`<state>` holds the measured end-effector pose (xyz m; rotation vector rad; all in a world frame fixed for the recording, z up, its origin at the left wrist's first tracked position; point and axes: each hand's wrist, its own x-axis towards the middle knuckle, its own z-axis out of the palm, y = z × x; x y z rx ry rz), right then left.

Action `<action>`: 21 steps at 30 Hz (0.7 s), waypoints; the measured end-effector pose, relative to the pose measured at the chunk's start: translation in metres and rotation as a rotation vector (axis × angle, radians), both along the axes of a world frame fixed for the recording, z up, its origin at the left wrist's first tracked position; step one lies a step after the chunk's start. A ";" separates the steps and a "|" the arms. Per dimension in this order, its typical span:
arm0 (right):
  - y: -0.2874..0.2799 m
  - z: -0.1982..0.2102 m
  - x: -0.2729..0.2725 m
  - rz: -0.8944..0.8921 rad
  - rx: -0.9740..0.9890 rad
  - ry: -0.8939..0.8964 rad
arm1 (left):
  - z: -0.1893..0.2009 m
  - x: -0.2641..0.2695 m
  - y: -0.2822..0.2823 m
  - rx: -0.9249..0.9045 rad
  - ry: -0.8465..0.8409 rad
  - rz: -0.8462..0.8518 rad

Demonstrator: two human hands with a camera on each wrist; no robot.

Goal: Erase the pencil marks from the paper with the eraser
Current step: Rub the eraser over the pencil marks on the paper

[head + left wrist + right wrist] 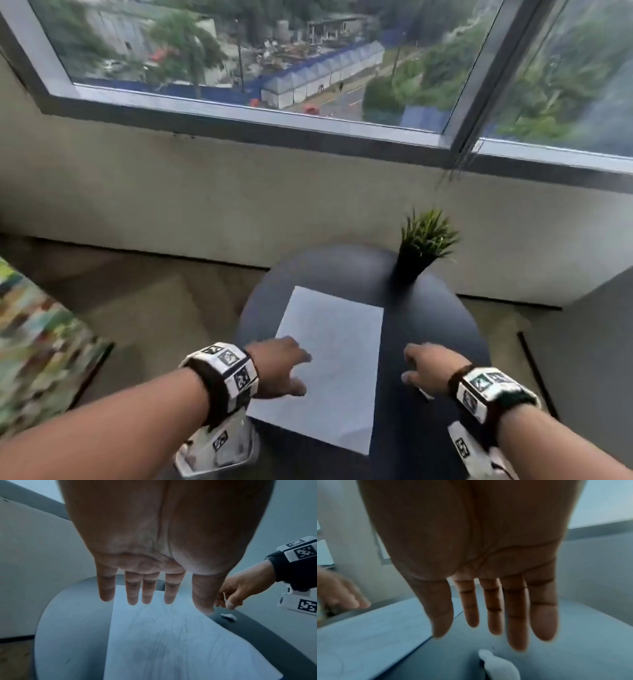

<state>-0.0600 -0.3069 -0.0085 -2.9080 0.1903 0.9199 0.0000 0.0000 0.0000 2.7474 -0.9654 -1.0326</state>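
A white sheet of paper (337, 363) lies on a round dark table (431, 335). Faint pencil marks (173, 627) cross the sheet. My left hand (291, 370) is over the paper's left edge, fingers straight and spread, holding nothing; whether it touches the sheet I cannot tell. In the left wrist view the left hand's fingers (149, 597) point down at the paper (171, 649). A small white eraser (500, 667) lies on the table just right of the paper (368, 642). My right hand (494, 628) hangs just above it, open and empty.
A small green plant in a black pot (416, 260) stands at the table's far right. Behind the table are a beige wall and a large window (239, 61). A patterned cushion (37, 353) is at the left, over brown carpet.
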 end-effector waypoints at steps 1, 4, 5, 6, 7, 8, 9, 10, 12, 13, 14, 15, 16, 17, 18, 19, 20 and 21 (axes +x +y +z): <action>0.001 -0.009 -0.002 0.016 -0.049 0.035 | -0.011 0.001 0.002 -0.002 -0.035 -0.028; -0.011 -0.037 -0.016 -0.003 -0.130 -0.015 | -0.036 0.000 0.014 0.054 -0.137 -0.065; -0.016 -0.046 -0.023 -0.022 -0.111 -0.060 | -0.047 -0.004 0.018 0.052 -0.163 -0.067; -0.018 -0.053 -0.029 -0.046 -0.088 -0.102 | -0.056 -0.010 0.022 0.043 -0.199 -0.066; -0.020 -0.057 -0.035 -0.076 -0.075 -0.133 | -0.062 -0.016 0.025 0.034 -0.218 -0.056; -0.022 -0.058 -0.040 -0.134 -0.060 -0.173 | -0.067 -0.023 0.027 0.018 -0.225 -0.040; -0.023 -0.055 -0.045 -0.205 -0.027 -0.202 | -0.067 -0.032 0.027 0.005 -0.228 -0.025; -0.023 -0.053 -0.050 -0.273 0.019 -0.221 | -0.066 -0.043 0.027 -0.004 -0.239 -0.020; -0.020 -0.049 -0.058 -0.356 0.086 -0.254 | -0.065 -0.061 0.023 -0.004 -0.257 -0.050; -0.014 -0.046 -0.061 -0.369 0.110 -0.274 | -0.065 -0.066 0.021 -0.001 -0.264 -0.068; -0.006 -0.042 -0.064 -0.369 0.149 -0.302 | -0.063 -0.071 0.018 -0.002 -0.267 -0.079; 0.005 -0.038 -0.065 -0.369 0.218 -0.330 | -0.062 -0.073 0.017 -0.008 -0.264 -0.083; 0.018 -0.035 -0.067 -0.357 0.323 -0.355 | -0.061 -0.075 0.016 -0.015 -0.259 -0.085; 0.033 -0.032 -0.069 -0.341 0.434 -0.363 | -0.060 -0.076 0.017 -0.012 -0.245 -0.087; 0.049 -0.030 -0.071 -0.316 0.532 -0.365 | -0.061 -0.076 0.018 -0.005 -0.235 -0.095; 0.064 -0.030 -0.073 -0.289 0.597 -0.357 | -0.062 -0.076 0.019 0.006 -0.231 -0.107; 0.079 -0.031 -0.076 -0.265 0.640 -0.336 | -0.065 -0.075 0.019 0.021 -0.226 -0.116; 0.092 -0.033 -0.077 -0.249 0.670 -0.309 | -0.067 -0.075 0.019 0.036 -0.229 -0.125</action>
